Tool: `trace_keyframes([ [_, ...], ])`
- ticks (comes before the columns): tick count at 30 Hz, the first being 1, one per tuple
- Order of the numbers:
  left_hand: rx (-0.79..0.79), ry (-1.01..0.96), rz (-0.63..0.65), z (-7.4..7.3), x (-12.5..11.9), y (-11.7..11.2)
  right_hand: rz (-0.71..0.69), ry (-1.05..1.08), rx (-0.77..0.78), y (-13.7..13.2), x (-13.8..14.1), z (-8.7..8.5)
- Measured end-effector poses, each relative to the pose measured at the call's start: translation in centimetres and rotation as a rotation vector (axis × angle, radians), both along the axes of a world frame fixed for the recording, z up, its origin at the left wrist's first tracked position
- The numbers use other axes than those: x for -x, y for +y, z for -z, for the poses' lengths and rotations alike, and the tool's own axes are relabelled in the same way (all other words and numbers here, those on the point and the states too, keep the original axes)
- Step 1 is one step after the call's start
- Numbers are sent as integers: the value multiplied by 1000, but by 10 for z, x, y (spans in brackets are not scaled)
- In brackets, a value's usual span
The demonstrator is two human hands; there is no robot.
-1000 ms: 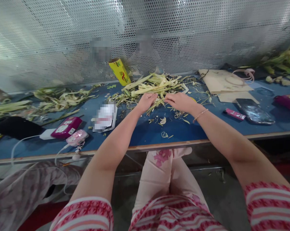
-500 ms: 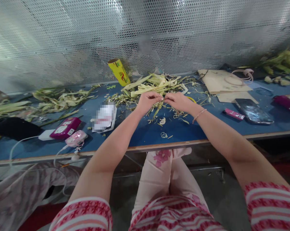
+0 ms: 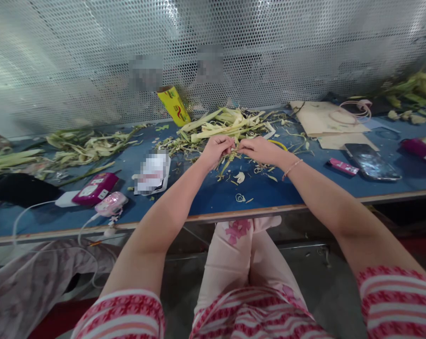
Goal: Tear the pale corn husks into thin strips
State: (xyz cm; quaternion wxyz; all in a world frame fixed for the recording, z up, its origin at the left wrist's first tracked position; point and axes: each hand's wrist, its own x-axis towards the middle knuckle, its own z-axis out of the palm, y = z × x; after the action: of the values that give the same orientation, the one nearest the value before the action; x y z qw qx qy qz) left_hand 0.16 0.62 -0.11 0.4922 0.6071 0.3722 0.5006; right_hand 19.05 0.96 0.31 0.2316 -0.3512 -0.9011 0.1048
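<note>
A pile of pale green and yellow corn husks [image 3: 227, 128] lies on the blue workbench [image 3: 213, 197], with thin curled shreds around its front. My left hand [image 3: 217, 149] and my right hand [image 3: 258, 149] meet just in front of the pile, fingertips pinched close together. Between them shows a small pale piece of husk [image 3: 236, 143], partly covered by the fingers. Part of a yellow curved object [image 3: 278, 144] shows behind my right hand; its kind is hidden. Small scraps [image 3: 239, 177] lie below the hands.
Behind the bench stands a perforated metal panel [image 3: 234, 61], with a yellow tube [image 3: 173, 105] leaning near it. To the left are more husks [image 3: 89, 146], a white box [image 3: 152, 172] and a purple power block [image 3: 96, 188]. A phone [image 3: 371, 162] and brown paper [image 3: 313, 120] lie right.
My left fingers have curled in more, and my right hand has shifted slightly left. The fingers still meet at the same place in front of the pile.
</note>
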Motion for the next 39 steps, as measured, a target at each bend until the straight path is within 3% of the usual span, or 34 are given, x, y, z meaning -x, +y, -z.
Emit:
trace_keyframes([
  [13, 64, -76, -78, -3, -4, 4, -101, 19, 19, 3, -5, -3],
  [19, 27, -14, -113, 2, 1, 5, -22, 47, 69, 5, -5, 3],
  [23, -17, -11, -160, -1, 4, 7, 56, 143, -23, 7, -7, 2],
  [29, -6, -53, -110, -2, 0, 7, 116, 222, -149, 7, -2, 4],
  [35, -49, 22, -182, 3, 0, 7, 47, 233, -234, 9, -1, 8],
  [39, -71, 75, -154, 3, -1, 4, 36, 197, -226, 9, -1, 7],
])
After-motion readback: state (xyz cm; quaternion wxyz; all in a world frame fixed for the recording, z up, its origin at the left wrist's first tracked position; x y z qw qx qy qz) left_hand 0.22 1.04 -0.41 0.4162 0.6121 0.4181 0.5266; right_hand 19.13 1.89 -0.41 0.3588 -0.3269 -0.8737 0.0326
